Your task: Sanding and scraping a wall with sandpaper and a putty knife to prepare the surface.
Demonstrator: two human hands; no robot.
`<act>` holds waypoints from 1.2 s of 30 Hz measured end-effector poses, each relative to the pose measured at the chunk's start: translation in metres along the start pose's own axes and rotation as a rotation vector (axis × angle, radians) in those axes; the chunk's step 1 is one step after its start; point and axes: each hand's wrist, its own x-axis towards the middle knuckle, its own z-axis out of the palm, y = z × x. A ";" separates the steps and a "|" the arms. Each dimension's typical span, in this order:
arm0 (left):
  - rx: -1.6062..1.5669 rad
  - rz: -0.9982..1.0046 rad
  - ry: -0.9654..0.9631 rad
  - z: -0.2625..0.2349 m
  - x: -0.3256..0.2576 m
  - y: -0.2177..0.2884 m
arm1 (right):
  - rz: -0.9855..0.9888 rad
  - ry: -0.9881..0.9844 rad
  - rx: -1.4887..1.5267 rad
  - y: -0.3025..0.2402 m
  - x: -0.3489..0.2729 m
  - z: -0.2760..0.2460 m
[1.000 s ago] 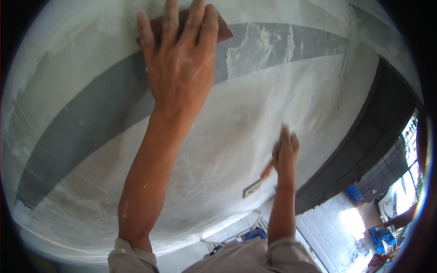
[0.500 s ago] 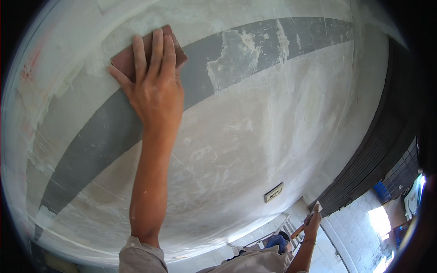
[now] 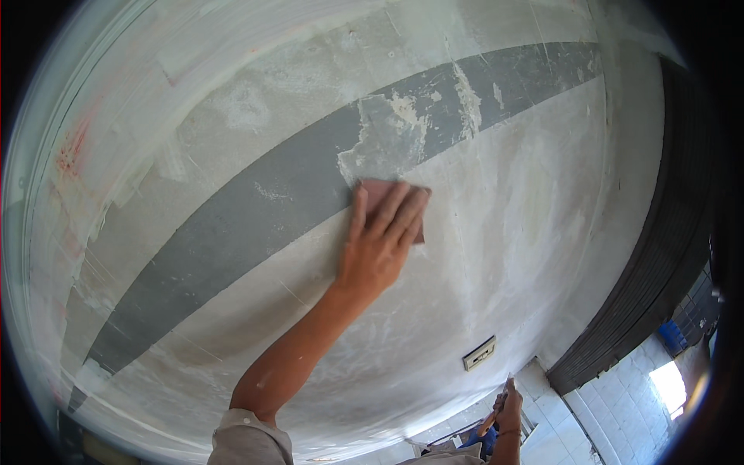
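Observation:
My left hand (image 3: 380, 244) presses a reddish-brown sheet of sandpaper (image 3: 375, 194) against the wall (image 3: 310, 325), its fingers laid over the sheet. The sandpaper sits just below the dark grey painted band (image 3: 287, 167), beside a patch where that paint is scraped off. Low at the right, well apart from the left hand, my right hand (image 3: 509, 411) is closed around a tool with a brown, wood-like handle (image 3: 487, 424). Its kind is hard to make out.
A cream switch plate (image 3: 480, 353) is set in the wall at the lower right. Beyond stand a dark ribbed shutter (image 3: 643, 256) and a pale tiled floor (image 3: 620, 411) with a blue crate-like object (image 3: 673, 336). Light streaks of filler mark the wall.
My left hand has moved the sandpaper down and to the right, from the upper edge of the grey band to below it. My right hand has dropped slightly lower and left.

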 end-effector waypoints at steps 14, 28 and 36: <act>0.418 -0.390 0.231 -0.057 0.033 -0.066 | -0.076 0.108 -0.003 -0.037 0.022 -0.015; 0.028 -0.238 0.108 -0.012 -0.003 -0.008 | -0.606 -0.678 -0.278 -0.167 -0.127 0.189; 0.197 -0.343 0.137 -0.035 0.005 -0.029 | -1.057 -0.722 -0.308 -0.275 -0.215 0.316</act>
